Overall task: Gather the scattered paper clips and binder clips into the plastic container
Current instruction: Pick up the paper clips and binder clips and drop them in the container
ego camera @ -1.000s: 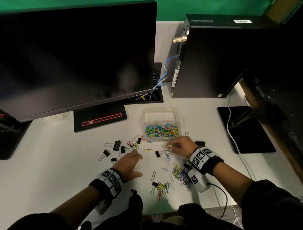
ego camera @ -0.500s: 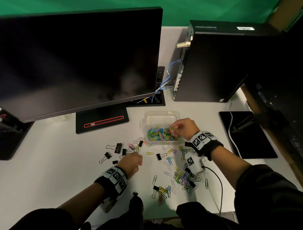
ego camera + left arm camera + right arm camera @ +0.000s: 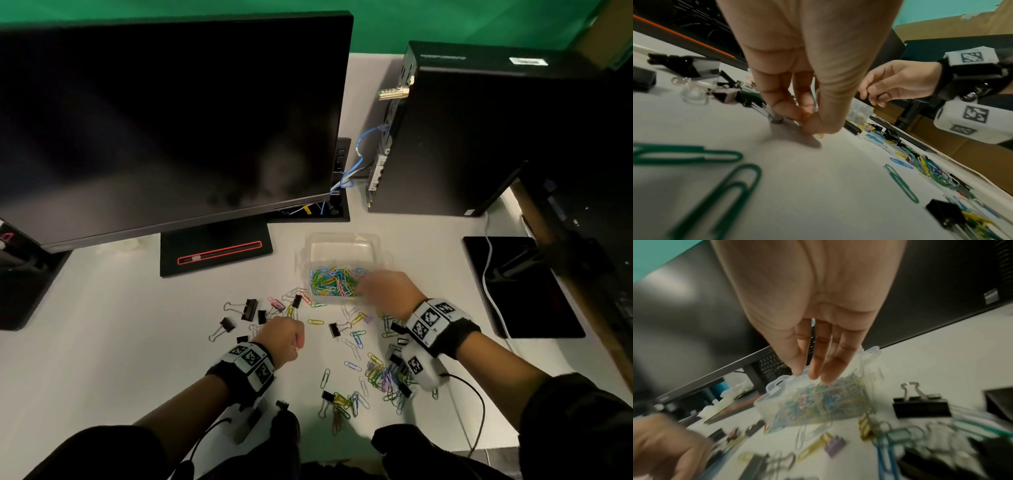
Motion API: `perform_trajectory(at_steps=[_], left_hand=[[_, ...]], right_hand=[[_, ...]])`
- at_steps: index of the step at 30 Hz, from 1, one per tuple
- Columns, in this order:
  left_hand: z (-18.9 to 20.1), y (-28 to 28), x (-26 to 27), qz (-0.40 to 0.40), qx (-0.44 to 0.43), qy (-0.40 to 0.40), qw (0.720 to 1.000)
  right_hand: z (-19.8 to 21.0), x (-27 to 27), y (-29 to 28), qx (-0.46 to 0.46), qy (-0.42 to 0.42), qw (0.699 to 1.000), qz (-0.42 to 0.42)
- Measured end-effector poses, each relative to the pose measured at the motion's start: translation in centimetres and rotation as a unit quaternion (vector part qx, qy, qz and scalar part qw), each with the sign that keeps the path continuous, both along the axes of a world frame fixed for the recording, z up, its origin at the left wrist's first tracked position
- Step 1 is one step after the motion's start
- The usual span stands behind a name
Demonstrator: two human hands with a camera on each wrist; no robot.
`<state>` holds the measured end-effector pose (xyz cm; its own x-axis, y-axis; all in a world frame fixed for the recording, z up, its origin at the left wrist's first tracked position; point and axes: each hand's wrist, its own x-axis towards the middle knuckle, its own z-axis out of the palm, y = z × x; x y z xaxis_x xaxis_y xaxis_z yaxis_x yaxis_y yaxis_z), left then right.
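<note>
The clear plastic container (image 3: 342, 241) (image 3: 777, 384) holds several coloured paper clips (image 3: 334, 281). My right hand (image 3: 364, 286) (image 3: 813, 374) hangs over its near right corner with straight fingers and nothing in them. My left hand (image 3: 297, 344) (image 3: 806, 128) is curled at the table, thumb and fingers pinched together; a thin pale paper clip seems to show between them. Black binder clips (image 3: 250, 308) (image 3: 920, 407) and loose paper clips (image 3: 383, 373) (image 3: 902, 183) lie scattered between the hands and toward the front edge.
A large dark monitor (image 3: 164, 120) on a black base (image 3: 215, 253) stands at the back left. A black computer tower (image 3: 479, 130) with blue cables (image 3: 356, 164) stands at the back right. A black pad (image 3: 520, 287) with a white cable lies to the right.
My right hand carried a clip from the table up to the container and its fingers have straightened above it. My left hand went from flat on the table to a curled pinch.
</note>
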<state>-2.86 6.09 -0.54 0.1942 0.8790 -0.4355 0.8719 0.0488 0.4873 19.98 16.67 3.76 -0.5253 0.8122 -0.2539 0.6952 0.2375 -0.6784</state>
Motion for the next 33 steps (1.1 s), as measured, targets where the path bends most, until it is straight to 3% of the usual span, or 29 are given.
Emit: perform_trajectory(at_steps=[3, 7, 13, 21, 28, 33], left_hand=[[0.1, 0.0, 0.1, -0.012, -0.006, -0.009, 1.0], [1.0, 0.8, 0.6, -0.006, -0.002, -0.039, 0.999], [4.1, 4.3, 2.7, 0.059, 0.066, -0.114, 0.99], [5.6, 8.1, 4.1, 0.117, 0.079, -0.142, 0.98], [4.1, 5.2, 3.2, 0.018, 0.124, -0.093, 0.988], [2.8, 1.7, 3.5, -0.104, 0.026, -0.045, 0.993]], right_hand=[[-0.5, 1.4, -2.0, -0.036, -0.059, 0.994, 0.079], [-0.9, 2.8, -4.5, -0.058, -0.181, 0.964, 0.187], [-1.9, 2.9, -6.8, -0.056, -0.192, 0.954, 0.223], [-1.6, 2.4, -6.0, -0.087, -0.146, 0.975, 0.144], [-1.1, 2.7, -3.2, -0.067, -0.058, 0.996, 0.012], [1.0, 1.8, -0.7, -0.073, -0.007, 0.997, -0.036]])
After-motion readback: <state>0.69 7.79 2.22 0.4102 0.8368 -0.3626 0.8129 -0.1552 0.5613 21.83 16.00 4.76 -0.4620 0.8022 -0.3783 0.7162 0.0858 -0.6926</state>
